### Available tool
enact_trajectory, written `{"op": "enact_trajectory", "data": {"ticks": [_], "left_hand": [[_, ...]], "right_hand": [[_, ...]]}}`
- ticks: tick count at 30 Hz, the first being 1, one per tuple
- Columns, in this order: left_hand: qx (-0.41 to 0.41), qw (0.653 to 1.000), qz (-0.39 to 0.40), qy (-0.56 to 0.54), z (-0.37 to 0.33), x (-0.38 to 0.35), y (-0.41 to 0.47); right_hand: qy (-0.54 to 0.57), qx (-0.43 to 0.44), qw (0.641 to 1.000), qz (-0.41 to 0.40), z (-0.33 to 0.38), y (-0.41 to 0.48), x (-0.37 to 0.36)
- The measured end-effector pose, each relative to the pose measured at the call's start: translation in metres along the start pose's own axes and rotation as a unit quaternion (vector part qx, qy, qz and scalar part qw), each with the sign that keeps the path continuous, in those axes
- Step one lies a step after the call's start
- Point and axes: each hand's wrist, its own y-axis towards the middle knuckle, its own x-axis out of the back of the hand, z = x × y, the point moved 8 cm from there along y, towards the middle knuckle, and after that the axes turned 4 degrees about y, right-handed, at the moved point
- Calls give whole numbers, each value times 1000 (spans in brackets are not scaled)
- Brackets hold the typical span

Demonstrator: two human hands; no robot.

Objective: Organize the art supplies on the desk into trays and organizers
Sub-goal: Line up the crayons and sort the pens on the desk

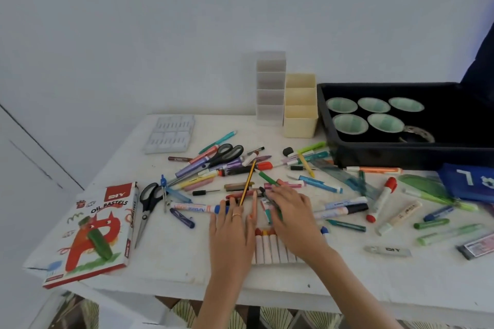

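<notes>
A heap of pens, markers and pencils covers the middle of the white desk. My left hand lies low over the heap, and a yellow-black pencil sticks up from between its fingers. My right hand is curled over several pens, its fingers closed around a dark green pen. A row of white-wrapped oil pastels lies partly hidden under both wrists. At the back stand a white organizer and a cream organizer, both without contents.
A black tray with several green cups sits back right. An oil pastels box overhangs the front left corner. Two scissors, a clear plastic insert and a blue pouch also lie on the desk.
</notes>
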Motion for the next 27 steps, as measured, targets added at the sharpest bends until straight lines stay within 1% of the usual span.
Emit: {"op": "enact_trajectory", "data": {"ticks": [3, 7, 9, 11, 15, 17, 21, 24, 27], "left_hand": [[-27, 999, 2, -20, 6, -5, -1], [-55, 998, 10, -39, 11, -4, -1], [-100, 995, 7, -30, 10, -3, -1], [-133, 991, 27, -17, 11, -5, 0], [-149, 985, 70, 43, 25, -10, 2], [-152, 983, 84, 55, 32, -12, 1], [-169, 982, 78, 7, 37, -9, 0], [-166, 983, 28, -68, 41, 9, 10], [-135, 988, -1, -80, 53, 25, 41]], "right_hand": [[-24, 8, 1000, 15, 12, -6, -22], [18, 32, 999, -17, 25, -14, -34], [38, 38, 998, -25, 32, -14, -37], [51, 44, 998, -10, 38, -15, -41], [23, 46, 998, -21, 43, -15, -43], [-4, 27, 999, -39, 37, -14, -43], [-42, -33, 995, -85, 21, -14, -36], [-46, -76, 990, -105, 12, -15, -31], [-30, -108, 988, -106, 4, -15, -29]]}}
